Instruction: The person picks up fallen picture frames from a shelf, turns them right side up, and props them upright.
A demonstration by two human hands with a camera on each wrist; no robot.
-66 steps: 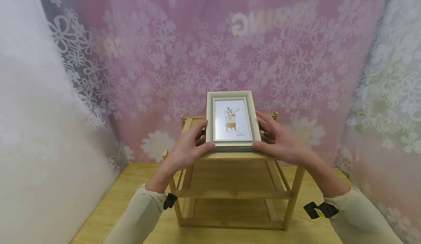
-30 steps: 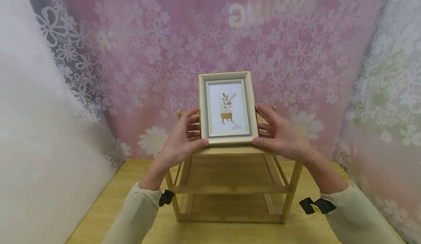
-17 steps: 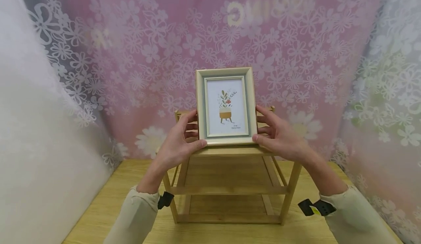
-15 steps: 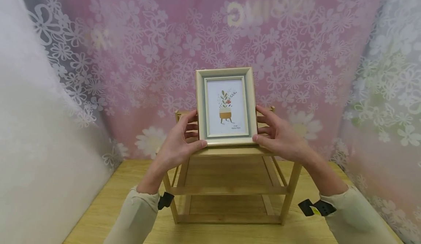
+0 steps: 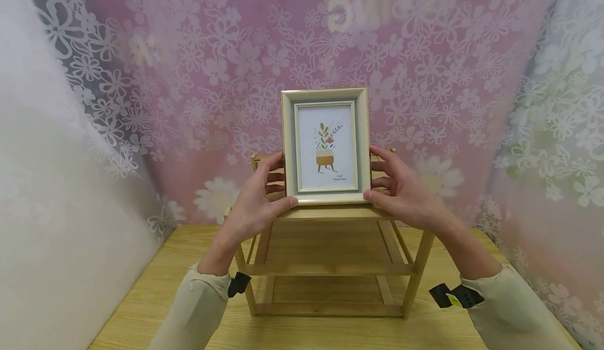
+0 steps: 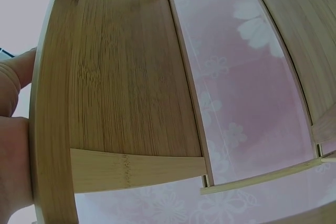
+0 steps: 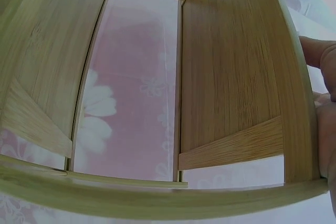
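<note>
A cream and grey-blue picture frame with a plant-pot print stands nearly upright, tilted slightly back, at the front of the wooden rack's top shelf. My left hand grips its lower left side, thumb on the front corner and fingers along the edge. Opposite it, my right hand grips the lower right side in the same way. Whether the bottom edge touches the shelf is hard to tell. The left wrist view shows part of my left hand beside the rack; the right wrist view shows part of my right hand.
Two lower shelves of the rack, the middle one and the bottom one, sit below the frame. The rack stands on a wood-grain tabletop. A pink flowered curtain hangs behind, with pale sheets at both sides.
The picture frame has swung from leaning far back to nearly upright, its top edge rising. Both hands have kept their grip at the lower sides, and the view has shifted slightly.
</note>
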